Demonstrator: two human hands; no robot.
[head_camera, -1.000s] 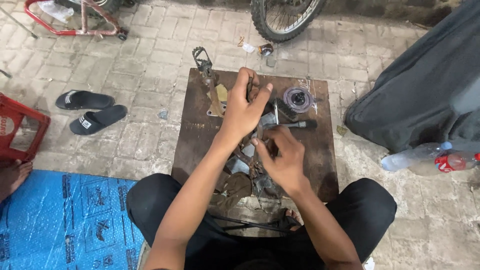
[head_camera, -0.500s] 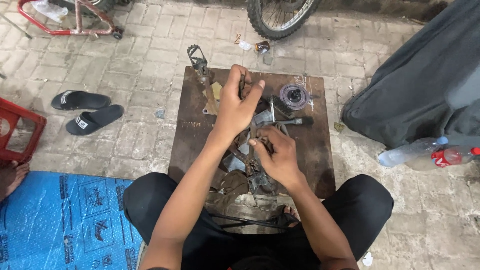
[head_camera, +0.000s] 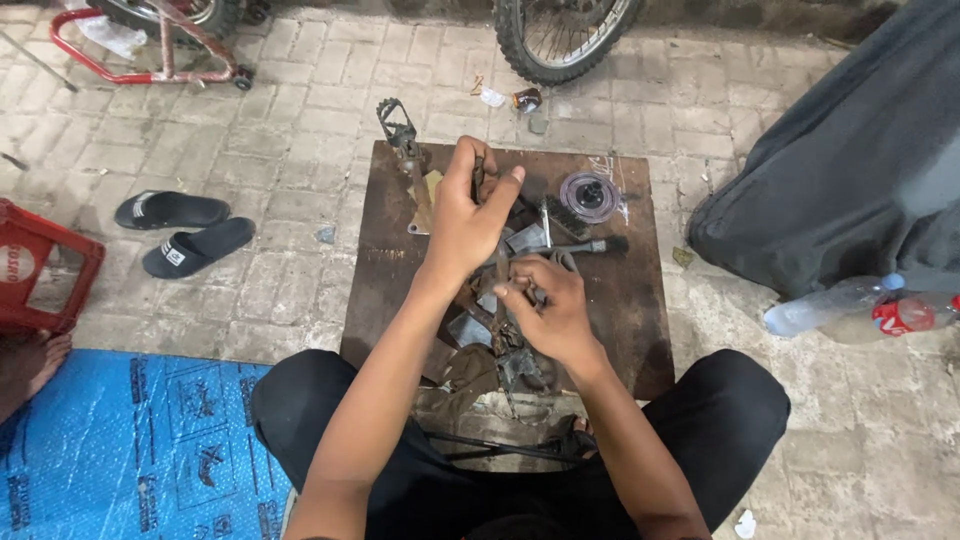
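Looking down, we see a paved brick floor (head_camera: 300, 150) carrying a rusty brown metal plate (head_camera: 640, 330) in front of our crossed legs. Beyond the plate's far edge stands a knobby motorcycle tyre (head_camera: 560, 40), and off its right edge hangs a dark grey cover (head_camera: 850, 180) with a clear plastic bottle (head_camera: 830, 305) lying below it. A blue plastic sheet (head_camera: 130, 440) spreads near the lower left, a red crate (head_camera: 40, 270) sits beside it, and a pair of black sandals (head_camera: 185, 230) lies well left of the plate.

On the plate, a footpeg bracket (head_camera: 405, 150) lies along the far left corner, and a round wire-brush wheel (head_camera: 590, 195) rests near the far right corner. A dark-handled brush (head_camera: 590, 245) lies just below that wheel. A heap of small grey metal parts (head_camera: 480, 340) fills the middle and near edge.

Our left hand (head_camera: 465, 215) is curled shut around a thin dark metal tool (head_camera: 478, 180) over the plate's far middle, thumb raised to the right of it, the shaft upright through the fist. Our right hand (head_camera: 555, 310) sits nearer us at the centre, fingers pinched closed on a small metal piece (head_camera: 530, 292); we cannot tell its exact shape. The two hands are close together, wrists nearly crossing above the heap.
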